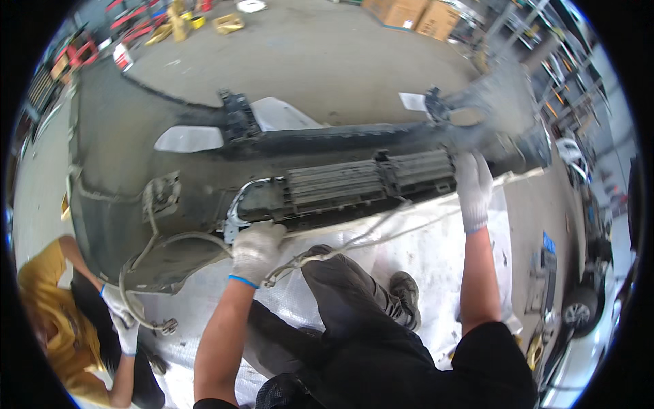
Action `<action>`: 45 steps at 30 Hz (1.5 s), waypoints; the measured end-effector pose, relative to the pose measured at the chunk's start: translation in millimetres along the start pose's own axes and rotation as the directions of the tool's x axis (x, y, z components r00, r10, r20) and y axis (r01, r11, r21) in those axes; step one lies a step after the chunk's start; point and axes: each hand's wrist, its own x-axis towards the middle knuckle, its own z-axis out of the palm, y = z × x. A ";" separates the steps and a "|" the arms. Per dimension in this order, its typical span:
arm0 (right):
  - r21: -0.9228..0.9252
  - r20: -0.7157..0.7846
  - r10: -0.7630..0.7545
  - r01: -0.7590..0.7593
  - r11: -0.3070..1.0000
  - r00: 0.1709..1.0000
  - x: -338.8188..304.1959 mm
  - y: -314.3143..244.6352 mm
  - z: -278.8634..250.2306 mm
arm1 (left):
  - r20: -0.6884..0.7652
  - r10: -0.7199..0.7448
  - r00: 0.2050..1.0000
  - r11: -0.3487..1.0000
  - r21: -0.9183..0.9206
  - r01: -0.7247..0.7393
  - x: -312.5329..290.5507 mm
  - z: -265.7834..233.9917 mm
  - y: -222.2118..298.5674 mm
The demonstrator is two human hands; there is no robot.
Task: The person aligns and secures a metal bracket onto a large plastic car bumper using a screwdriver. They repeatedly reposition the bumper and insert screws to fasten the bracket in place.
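Note:
A large dark car bumper (327,141) stands before me with its inner side showing. Set in it is a slatted black grille shutter (334,185), and a strip of shiny trim (236,210) curves round its left end. My left hand (257,247), in a white knit glove, is closed on the bumper's near edge beside that trim. Farther right, my right hand (473,183), gloved too, has its fingers bent over the same edge; its fingertips are partly hidden. A grey wiring harness (361,244) hangs loosely along the near edge between my hands.
At the left a co-worker in a yellow shirt (51,290) has gloved hands (122,317) by the harness's connector end (168,326). White sheeting (477,259) covers the floor under me. Cardboard boxes (409,17) stand at the back; a car wheel (579,313) is at the right.

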 end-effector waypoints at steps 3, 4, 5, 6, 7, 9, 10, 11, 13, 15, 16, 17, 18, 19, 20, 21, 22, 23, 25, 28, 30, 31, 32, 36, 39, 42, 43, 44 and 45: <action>0.015 -0.172 0.437 -0.441 0.897 0.883 -98.3 112.0 -108.6 | -0.010 0.086 0.996 0.992 0.094 -0.085 -1.5 11.6 -10.2; -0.007 -0.247 0.584 -0.604 0.797 0.773 -141.2 145.7 -140.7 | -0.007 0.076 0.997 0.987 0.143 -0.074 -2.7 15.0 -13.1; -0.068 -0.335 0.553 -0.605 0.793 0.763 -201.8 176.6 -157.0 | -0.052 0.133 0.990 0.986 0.107 -0.127 -1.1 17.3 -16.8; 0.153 -0.435 0.752 -0.782 0.604 0.495 -251.5 205.2 -170.1 | -0.035 0.102 0.994 0.982 0.161 -0.095 -1.5 20.0 -17.9; 0.156 -0.497 0.766 -0.826 0.542 0.409 -307.1 225.6 -176.3 | -0.012 0.130 0.991 0.979 0.159 -0.126 0.8 20.7 -19.5; 0.197 -0.587 0.783 -0.902 0.385 0.206 -404.7 250.4 -178.8 | -0.002 0.172 0.985 0.977 0.125 -0.171 0.9 21.1 -18.1; 0.167 -0.604 0.792 -0.957 0.236 0.090 -446.2 254.3 -177.1 | 0.014 0.120 0.993 0.983 0.141 -0.121 1.2 19.3 -19.3; 0.217 -0.567 0.823 -0.967 0.136 -0.011 -482.9 255.1 -179.0 | -0.037 0.163 0.986 0.976 0.155 -0.156 0.7 18.3 -14.7; 0.127 -0.531 0.843 -0.992 -0.025 -0.090 -539.3 246.5 -179.2 | -0.005 0.107 0.994 0.977 0.188 -0.104 0.9 13.4 -11.6; -0.038 -0.516 0.850 -0.989 -0.142 -0.103 -572.4 239.3 -196.5 | 0.235 -0.214 0.948 0.933 0.337 0.127 0.4 8.3 -7.4; -0.068 -0.504 0.855 -0.981 -0.179 -0.121 -580.5 238.3 -204.5 | 0.210 -0.149 0.966 0.934 0.352 0.068 1.0 5.9 -5.1; -0.100 -0.512 0.842 -0.962 -0.253 -0.168 -586.5 238.2 -212.5 | 0.187 -0.087 0.978 0.931 0.365 0.013 -0.9 3.9 -2.9; -0.143 -0.485 0.862 -0.959 -0.244 -0.147 -589.1 239.1 -220.7 | 0.164 -0.031 0.986 0.925 0.378 -0.033 -2.8 1.6 0.2; -0.188 -0.474 0.869 -0.947 -0.261 -0.145 -587.0 243.6 -226.8 | 0.187 -0.067 0.980 0.927 0.375 -0.008 -2.6 0.4 1.6; -0.211 -0.451 0.875 -0.931 -0.296 -0.176 -581.5 250.3 -232.5 | 0.208 -0.105 0.972 0.926 0.378 0.019 -2.0 -2.2 4.5; -0.255 -0.460 0.877 -0.925 -0.282 -0.141 -574.4 256.7 -236.8 | 0.229 -0.147 0.962 0.923 0.381 0.050 -1.5 -3.6 6.6; -0.230 -0.474 0.872 -0.938 -0.258 -0.124 -565.0 264.4 -239.4 | 0.234 -0.125 0.964 0.945 0.325 0.043 -0.7 -6.4 9.6; -0.243 -0.489 0.868 -0.944 -0.225 -0.081 -551.7 274.3 -244.5 | 0.234 -0.100 0.967 0.963 0.268 0.035 2.7 -9.3 13.7; -0.217 -0.524 0.852 -0.965 -0.146 -0.011 -521.7 295.3 -255.0 | 0.212 -0.172 0.962 0.970 0.205 0.128 13.8 -15.6 25.9; -0.237 -0.641 0.751 -0.971 0.004 0.159 -462.9 334.6 -291.9 | 0.119 -0.324 0.939 0.936 0.185 0.300 40.3 -20.4 59.9; -0.257 -0.687 0.683 -0.962 0.091 0.248 -411.9 371.4 -333.1 | 0.136 -0.317 0.938 0.948 0.034 0.316 77.2 -10.0 96.1; -0.258 -0.732 0.572 -0.928 0.270 0.370 -389.4 389.6 -354.8 | 0.110 -0.187 0.976 0.981 0.067 0.180 92.0 1.8 119.5; -0.272 -0.681 0.632 -0.929 0.252 0.370 -364.5 410.6 -381.3 | 0.092 -0.049 0.995 0.994 0.104 0.039 113.1 20.3 145.5; -0.283 -0.648 0.687 -0.941 0.184 0.329 -269.6 501.6 -476.1 | 0.188 0.215 0.958 0.975 -0.100 -0.199 197.4 117.0 255.0; -0.382 -0.647 0.647 -0.906 0.181 0.402 -205.3 566.7 -538.1 | 0.284 0.130 0.950 0.985 0.069 -0.156 238.7 176.6 312.4; -0.430 -0.624 0.643 -0.882 0.191 0.443 -167.9 625.6 -573.6 | 0.222 0.268 0.937 0.935 0.176 -0.309 259.8 203.9 329.1; -0.466 -0.600 0.655 -0.866 0.182 0.460 -156.4 645.6 -585.2 | 0.214 0.198 0.956 0.967 0.115 -0.226 262.8 204.8 328.8; -0.517 -0.573 0.643 -0.833 0.197 0.508 -142.4 669.8 -600.3 | 0.199 0.125 0.972 0.990 0.046 -0.137 263.7 207.7 326.4; -0.516 -0.581 0.638 -0.835 0.191 0.505 -133.2 694.3 -613.3 | 0.278 0.058 0.959 0.985 0.141 -0.100 265.1 202.5 323.2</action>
